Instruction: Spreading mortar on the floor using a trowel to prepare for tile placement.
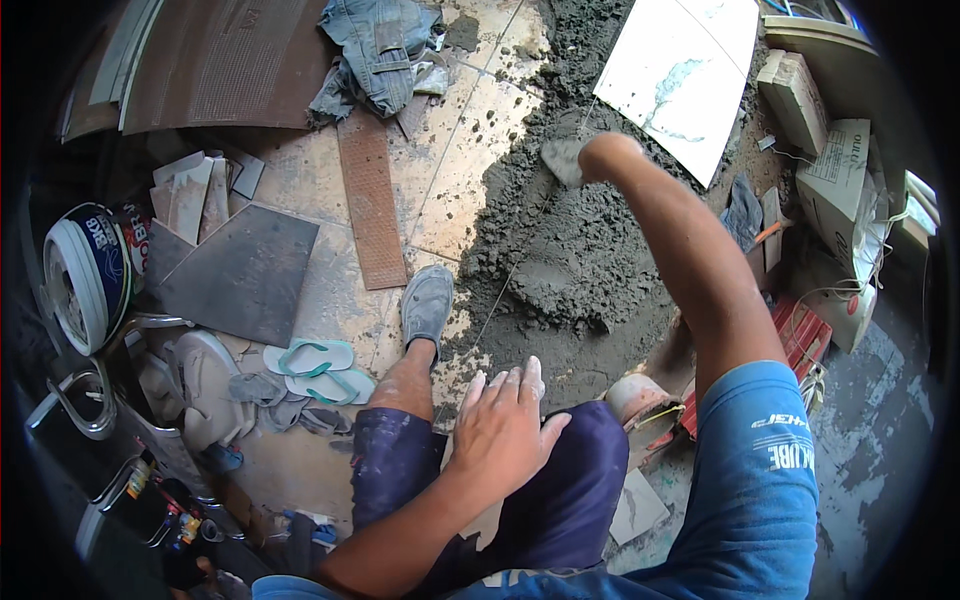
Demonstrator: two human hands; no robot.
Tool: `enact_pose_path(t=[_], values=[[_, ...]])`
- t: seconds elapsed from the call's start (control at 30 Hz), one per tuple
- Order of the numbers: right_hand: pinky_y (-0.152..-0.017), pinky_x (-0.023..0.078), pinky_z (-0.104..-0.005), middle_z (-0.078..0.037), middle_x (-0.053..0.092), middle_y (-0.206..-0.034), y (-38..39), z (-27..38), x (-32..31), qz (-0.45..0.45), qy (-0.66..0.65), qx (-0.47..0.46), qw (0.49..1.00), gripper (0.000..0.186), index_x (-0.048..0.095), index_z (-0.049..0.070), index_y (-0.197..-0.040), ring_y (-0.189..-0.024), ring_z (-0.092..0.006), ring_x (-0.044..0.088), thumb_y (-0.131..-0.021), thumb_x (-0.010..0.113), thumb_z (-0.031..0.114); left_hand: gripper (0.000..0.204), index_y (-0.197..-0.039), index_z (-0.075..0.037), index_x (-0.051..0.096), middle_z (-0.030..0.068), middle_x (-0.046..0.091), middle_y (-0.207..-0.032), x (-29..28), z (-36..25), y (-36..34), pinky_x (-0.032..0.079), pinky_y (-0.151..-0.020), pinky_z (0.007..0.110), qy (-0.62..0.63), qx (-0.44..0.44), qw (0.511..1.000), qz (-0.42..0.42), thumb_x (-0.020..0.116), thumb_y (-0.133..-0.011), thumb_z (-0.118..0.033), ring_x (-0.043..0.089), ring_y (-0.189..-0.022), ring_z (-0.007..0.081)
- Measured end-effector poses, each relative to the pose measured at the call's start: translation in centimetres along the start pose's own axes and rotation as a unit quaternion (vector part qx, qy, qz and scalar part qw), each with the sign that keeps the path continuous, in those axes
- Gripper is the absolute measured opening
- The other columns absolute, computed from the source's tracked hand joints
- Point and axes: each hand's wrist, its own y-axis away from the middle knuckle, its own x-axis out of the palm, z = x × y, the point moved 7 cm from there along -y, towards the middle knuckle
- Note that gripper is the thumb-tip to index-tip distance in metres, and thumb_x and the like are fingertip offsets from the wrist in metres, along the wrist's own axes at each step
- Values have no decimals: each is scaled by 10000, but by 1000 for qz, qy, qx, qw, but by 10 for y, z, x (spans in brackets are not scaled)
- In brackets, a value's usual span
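Note:
Wet grey mortar [590,250] lies in a rough bed with a heap in the middle, ahead of my knees. My right hand [608,155] is stretched out over its far part, closed on a trowel; the handle is hidden by the hand. The flat grey trowel blade [562,160] points left, at the mortar's surface. Just beyond my right hand, a white marble-patterned tile [680,80] lies at the mortar's edge. My left hand [503,428] holds nothing. It rests by my bent knee, its fingers stretched out and dusted with whitish powder.
A narrow brown tile strip [370,200] lies left of the mortar, near my shoe [427,305]. Further left are a dark tile [245,275], green-white flip-flops [318,368] and a paint bucket [85,270]. Jeans [375,50] lie at the back; boxes [840,190] stand right.

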Motion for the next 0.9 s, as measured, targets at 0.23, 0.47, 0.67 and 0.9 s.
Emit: enact_pose_path(t=[0.23, 0.47, 0.67, 0.9], values=[[-897, 536, -428, -155, 667, -1214, 92, 85, 106, 107, -133, -74, 983, 353, 708, 48, -1125, -1100, -275, 663, -927, 463, 206, 642, -1321, 27, 507, 239, 667, -1105, 67, 21, -14, 416, -1030, 464, 2, -115, 980, 164, 592, -895, -445, 626, -1090, 363], [-883, 501, -455, -254, 677, -1012, 203, -3, 185, -74, -470, -124, 870, 450, 588, -42, -1089, -970, -432, 644, -899, 592, 366, 495, -1018, 4, 690, 247, 684, -1015, 149, 46, 14, 510, -876, 467, -70, -168, 959, 216, 581, -895, -463, 656, -986, 401], [-969, 460, -445, -325, 597, -1171, 315, -76, 456, -123, -651, 62, 746, 635, 468, -77, -1322, -1124, -440, 579, -883, 614, 357, 462, -1213, -9, 631, 244, 666, -1107, 246, 18, 13, 490, -922, 446, -10, -59, 986, 158, 661, -883, -332, 630, -1043, 407], [-967, 473, -453, -299, 619, -1157, 489, -120, 774, 60, -627, 296, 718, 587, 452, -88, -1328, -1099, -427, 601, -886, 610, 264, 587, -1305, 8, 564, 251, 585, -1293, 432, -105, -46, 405, -1064, 414, -53, 82, 949, 298, 727, -847, -321, 558, -1221, 370]])
